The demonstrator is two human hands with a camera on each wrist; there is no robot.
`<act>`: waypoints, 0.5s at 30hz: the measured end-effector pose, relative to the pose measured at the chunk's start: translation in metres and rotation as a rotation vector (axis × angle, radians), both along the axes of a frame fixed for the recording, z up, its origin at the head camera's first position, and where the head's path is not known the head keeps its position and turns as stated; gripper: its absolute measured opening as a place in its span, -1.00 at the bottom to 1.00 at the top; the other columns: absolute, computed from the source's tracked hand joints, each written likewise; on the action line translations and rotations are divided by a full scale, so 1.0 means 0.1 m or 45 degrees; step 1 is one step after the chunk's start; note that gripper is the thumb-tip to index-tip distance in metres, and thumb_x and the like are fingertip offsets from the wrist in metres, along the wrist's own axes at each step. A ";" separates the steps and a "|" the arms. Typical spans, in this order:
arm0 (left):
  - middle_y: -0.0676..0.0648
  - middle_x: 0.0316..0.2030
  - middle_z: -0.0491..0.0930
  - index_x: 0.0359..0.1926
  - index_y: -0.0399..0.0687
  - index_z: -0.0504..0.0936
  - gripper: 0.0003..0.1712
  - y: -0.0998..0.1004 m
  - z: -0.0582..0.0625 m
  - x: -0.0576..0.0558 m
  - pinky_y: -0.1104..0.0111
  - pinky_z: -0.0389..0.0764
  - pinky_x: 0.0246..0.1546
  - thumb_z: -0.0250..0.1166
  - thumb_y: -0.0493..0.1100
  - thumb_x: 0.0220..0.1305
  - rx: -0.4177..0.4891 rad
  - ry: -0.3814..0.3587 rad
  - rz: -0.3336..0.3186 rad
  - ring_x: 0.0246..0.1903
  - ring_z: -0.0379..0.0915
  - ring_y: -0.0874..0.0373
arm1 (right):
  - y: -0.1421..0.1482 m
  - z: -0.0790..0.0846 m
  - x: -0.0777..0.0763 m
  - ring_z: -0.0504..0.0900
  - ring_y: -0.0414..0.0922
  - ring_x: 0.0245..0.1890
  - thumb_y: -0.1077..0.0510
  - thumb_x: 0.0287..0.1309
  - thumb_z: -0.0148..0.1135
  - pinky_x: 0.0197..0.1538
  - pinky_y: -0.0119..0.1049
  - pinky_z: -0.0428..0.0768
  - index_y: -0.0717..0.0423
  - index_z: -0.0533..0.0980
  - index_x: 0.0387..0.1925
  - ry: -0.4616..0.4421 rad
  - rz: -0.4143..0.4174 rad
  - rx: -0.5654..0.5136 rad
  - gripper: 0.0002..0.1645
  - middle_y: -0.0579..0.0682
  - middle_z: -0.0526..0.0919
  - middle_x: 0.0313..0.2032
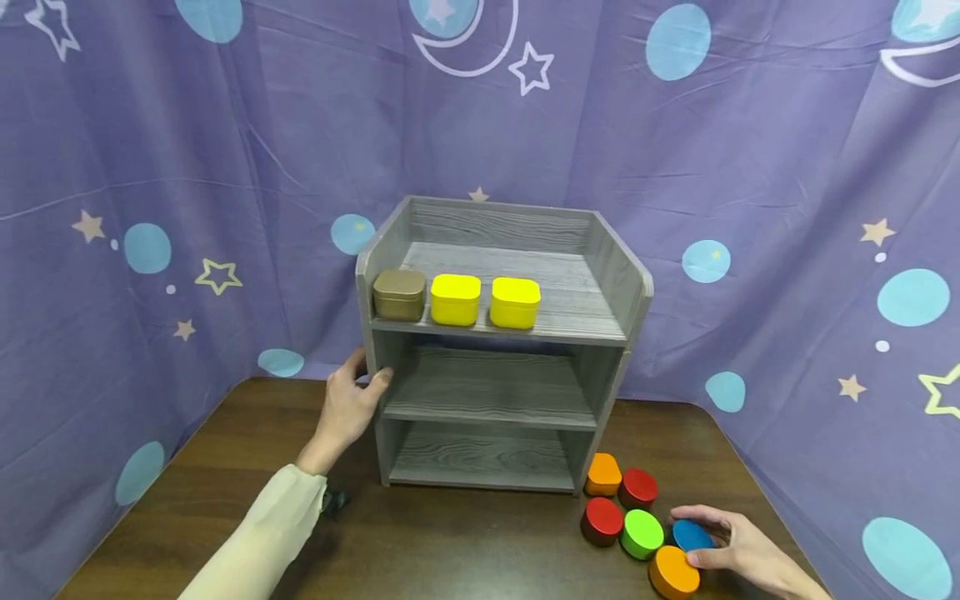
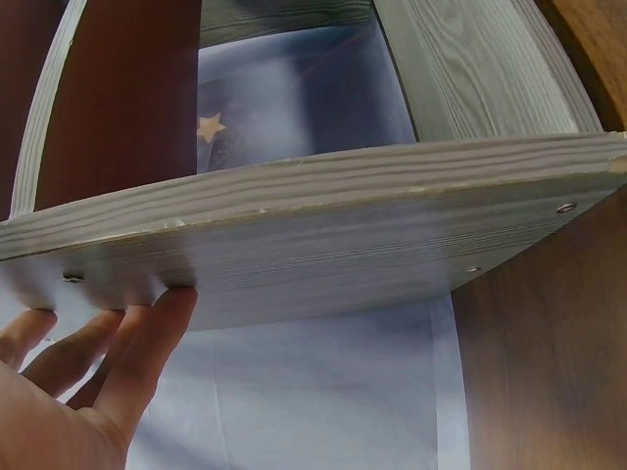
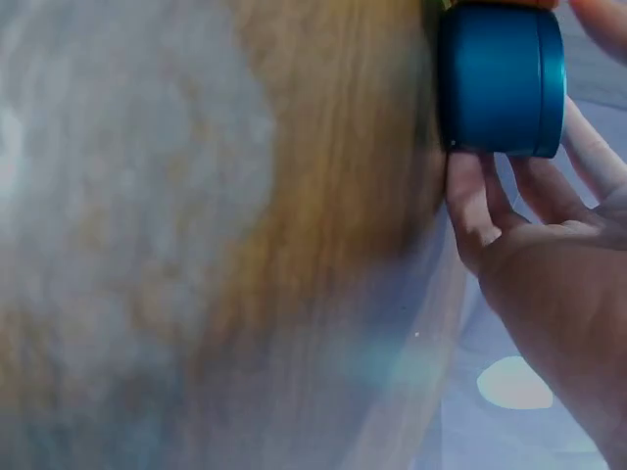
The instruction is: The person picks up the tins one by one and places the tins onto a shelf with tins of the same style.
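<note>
Gray shelf, both hands grasping
The left hand grips the shelf's left side; front-right of the shelf, the right hand pinches the blue container, just beside the orange round container.

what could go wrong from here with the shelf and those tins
The right hand has its thumb right by the orange round tin, so moving the blue tin might knock that neighbour aside.

The left hand grips the side of the gray shelf; a tug could jolt the brown tin and yellow tins, which sit near the top's open front edge.
</note>
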State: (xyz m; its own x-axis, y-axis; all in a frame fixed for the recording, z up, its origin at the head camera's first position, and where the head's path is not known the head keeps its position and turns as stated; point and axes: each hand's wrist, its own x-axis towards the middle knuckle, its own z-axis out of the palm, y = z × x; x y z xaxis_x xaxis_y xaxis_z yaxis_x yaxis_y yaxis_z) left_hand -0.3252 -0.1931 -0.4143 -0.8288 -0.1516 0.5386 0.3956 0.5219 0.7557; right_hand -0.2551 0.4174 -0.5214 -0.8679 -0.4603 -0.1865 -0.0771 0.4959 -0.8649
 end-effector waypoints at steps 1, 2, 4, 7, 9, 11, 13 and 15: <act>-0.39 -0.02 0.80 0.18 -0.24 0.68 -0.52 0.00 0.00 0.00 0.55 0.60 -0.20 0.32 -0.02 0.39 -0.001 0.001 0.000 -0.07 0.73 -0.11 | -0.01 0.01 0.01 0.58 -0.39 -0.01 0.14 0.46 0.29 -0.01 -0.40 0.59 0.40 0.40 0.48 0.001 0.013 0.001 -0.30 0.25 0.64 0.33; -0.39 -0.02 0.80 0.18 -0.24 0.68 -0.52 0.00 0.00 0.00 0.55 0.61 -0.19 0.32 -0.02 0.39 -0.002 0.001 0.000 -0.07 0.73 -0.11 | -0.01 0.01 0.02 0.58 -0.36 -0.02 0.14 0.47 0.29 -0.02 -0.39 0.58 0.40 0.38 0.49 -0.009 0.031 -0.013 -0.30 0.24 0.64 0.31; -0.39 -0.02 0.80 0.19 -0.25 0.68 -0.51 0.01 -0.01 0.01 0.54 0.61 -0.19 0.32 -0.02 0.39 0.001 0.004 -0.004 -0.07 0.72 -0.12 | -0.03 0.01 0.03 0.58 -0.36 0.00 0.16 0.46 0.30 0.00 -0.40 0.59 0.38 0.37 0.51 -0.023 0.067 -0.051 -0.28 0.06 0.65 0.31; -0.39 -0.03 0.80 0.18 -0.26 0.68 -0.52 0.02 -0.01 0.01 0.54 0.61 -0.19 0.32 -0.03 0.39 0.004 0.007 -0.011 -0.07 0.72 -0.11 | -0.04 0.01 0.06 0.54 -0.47 0.13 0.20 0.42 0.34 0.08 -0.46 0.56 0.33 0.39 0.50 0.035 0.155 -0.071 -0.29 -0.37 0.60 0.32; -0.40 -0.04 0.80 0.17 -0.27 0.69 -0.53 0.02 -0.02 0.01 0.54 0.61 -0.21 0.33 -0.03 0.39 0.005 0.011 -0.011 -0.10 0.72 -0.09 | -0.04 -0.01 0.07 0.47 -0.57 0.22 0.25 0.40 0.35 0.14 -0.50 0.53 0.30 0.42 0.49 0.080 0.218 -0.100 -0.30 -0.55 0.53 0.36; -0.39 -0.05 0.80 0.16 -0.26 0.69 -0.53 0.01 -0.02 0.00 0.55 0.61 -0.22 0.33 -0.03 0.39 0.001 0.013 -0.007 -0.13 0.72 -0.05 | -0.03 -0.02 0.08 0.40 -0.63 0.28 0.25 0.36 0.37 0.15 -0.49 0.49 0.22 0.48 0.46 0.144 0.249 -0.075 -0.33 -0.62 0.49 0.38; -0.39 -0.06 0.80 0.15 -0.26 0.70 -0.54 0.01 -0.01 0.00 0.55 0.60 -0.24 0.34 -0.03 0.39 0.002 0.017 -0.001 -0.16 0.71 -0.02 | -0.03 -0.02 0.08 0.39 -0.62 0.29 0.23 0.34 0.38 0.14 -0.44 0.49 0.12 0.52 0.45 0.174 0.253 -0.053 -0.35 -0.55 0.49 0.41; -0.38 -0.07 0.81 0.14 -0.25 0.70 -0.54 0.01 -0.01 -0.01 0.56 0.59 -0.24 0.34 -0.02 0.39 -0.002 0.021 0.005 -0.18 0.70 0.01 | -0.04 -0.02 0.08 0.37 -0.62 0.29 0.21 0.32 0.40 0.14 -0.28 0.50 0.03 0.55 0.42 0.222 0.246 -0.007 -0.36 -0.46 0.51 0.42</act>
